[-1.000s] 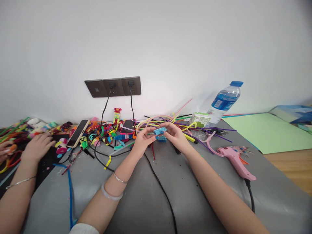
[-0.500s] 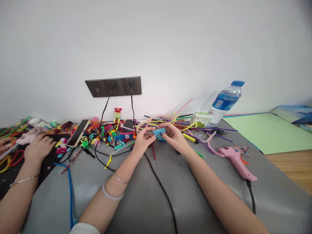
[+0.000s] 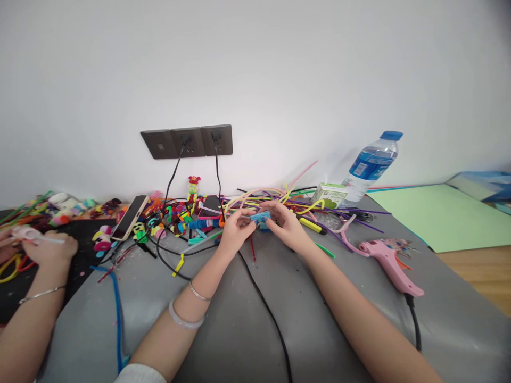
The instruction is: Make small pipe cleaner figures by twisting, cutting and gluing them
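Between the fingertips of both my hands is a small light-blue fuzzy piece (image 3: 261, 216), which looks made of pipe cleaners laid side by side. My left hand (image 3: 236, 229) pinches its left end with thumb and fingers. On its right end, my right hand (image 3: 285, 223) is closed with the thumb in front and fingers behind. Part of the piece is hidden by my fingers. Right behind my hands lies a loose heap of pipe cleaners (image 3: 275, 194) in pink, yellow and purple. A yellow cutter (image 3: 312, 225) rests just right of my right hand.
A pink glue gun (image 3: 393, 266) lies at right, near a water bottle (image 3: 369, 170) and a green-white carton (image 3: 330, 195). Black cable (image 3: 265, 306) crosses the table. Phone (image 3: 131, 217) and small figures (image 3: 139, 232) lie left. Another person's hand (image 3: 51, 247) works at far left.
My hands keep hold of the blue piece, with barely any shift. At far left, the other person's hand has drawn back leftward and now holds a whitish object.
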A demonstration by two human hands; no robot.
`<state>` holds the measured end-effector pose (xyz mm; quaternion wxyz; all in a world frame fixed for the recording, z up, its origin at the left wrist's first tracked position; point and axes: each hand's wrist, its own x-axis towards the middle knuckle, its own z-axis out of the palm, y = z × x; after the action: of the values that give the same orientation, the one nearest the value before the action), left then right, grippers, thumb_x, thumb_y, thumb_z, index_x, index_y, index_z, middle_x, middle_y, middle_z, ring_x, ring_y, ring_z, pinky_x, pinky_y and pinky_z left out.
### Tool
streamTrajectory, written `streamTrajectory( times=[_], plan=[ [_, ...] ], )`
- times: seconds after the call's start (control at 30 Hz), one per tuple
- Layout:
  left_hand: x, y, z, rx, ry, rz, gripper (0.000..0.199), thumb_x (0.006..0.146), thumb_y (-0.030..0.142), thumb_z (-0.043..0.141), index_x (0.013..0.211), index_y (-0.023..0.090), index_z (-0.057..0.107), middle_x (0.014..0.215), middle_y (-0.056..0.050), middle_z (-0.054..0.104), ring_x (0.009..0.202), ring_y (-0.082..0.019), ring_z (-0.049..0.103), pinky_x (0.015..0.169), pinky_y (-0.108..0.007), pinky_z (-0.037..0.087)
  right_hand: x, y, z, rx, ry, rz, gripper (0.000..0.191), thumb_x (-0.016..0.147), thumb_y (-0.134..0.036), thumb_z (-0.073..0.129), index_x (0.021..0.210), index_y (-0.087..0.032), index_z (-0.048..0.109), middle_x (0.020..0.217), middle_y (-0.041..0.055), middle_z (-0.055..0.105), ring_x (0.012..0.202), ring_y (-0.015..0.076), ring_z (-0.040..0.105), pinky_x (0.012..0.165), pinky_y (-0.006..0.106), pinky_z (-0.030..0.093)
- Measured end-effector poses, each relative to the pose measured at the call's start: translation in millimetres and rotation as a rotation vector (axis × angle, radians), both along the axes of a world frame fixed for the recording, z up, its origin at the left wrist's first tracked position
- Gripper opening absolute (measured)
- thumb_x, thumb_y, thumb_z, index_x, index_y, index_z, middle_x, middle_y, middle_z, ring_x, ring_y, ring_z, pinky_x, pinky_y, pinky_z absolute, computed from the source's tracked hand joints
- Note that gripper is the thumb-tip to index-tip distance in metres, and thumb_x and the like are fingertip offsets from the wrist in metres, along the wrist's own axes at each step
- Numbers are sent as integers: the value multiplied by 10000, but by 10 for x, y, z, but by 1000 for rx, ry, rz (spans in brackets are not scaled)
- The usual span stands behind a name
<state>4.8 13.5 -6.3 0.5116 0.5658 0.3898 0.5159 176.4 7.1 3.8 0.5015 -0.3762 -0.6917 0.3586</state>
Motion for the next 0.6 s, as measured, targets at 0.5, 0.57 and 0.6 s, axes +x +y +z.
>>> streamTrajectory(
  times=[0.5,0.57,0.6],
  plan=[
    [-9,13,-3,11,3,40,247,692,223,738,915,167,648,964,-66,690,816,-170,667,773,-301,553,51,64,-47,-66,173,94,328,892,-352,608,1196,-256,531,1085,89,622,998,218,633,854,375,513],
    [-11,16,-8,19,8,44,253,688,232,745,912,167,648,965,-66,692,821,-172,669,780,-304,553,54,66,-40,-64,167,98,328,890,-347,612,1193,-256,527,1057,82,621,990,214,630,850,370,510],
    [-11,17,-10,20,9,44,256,689,240,748,913,167,648,965,-66,693,822,-173,670,783,-306,554,56,68,-39,-62,164,99,328,890,-348,612,1193,-256,524,1042,78,622,981,212,631,846,369,511]
  ],
)
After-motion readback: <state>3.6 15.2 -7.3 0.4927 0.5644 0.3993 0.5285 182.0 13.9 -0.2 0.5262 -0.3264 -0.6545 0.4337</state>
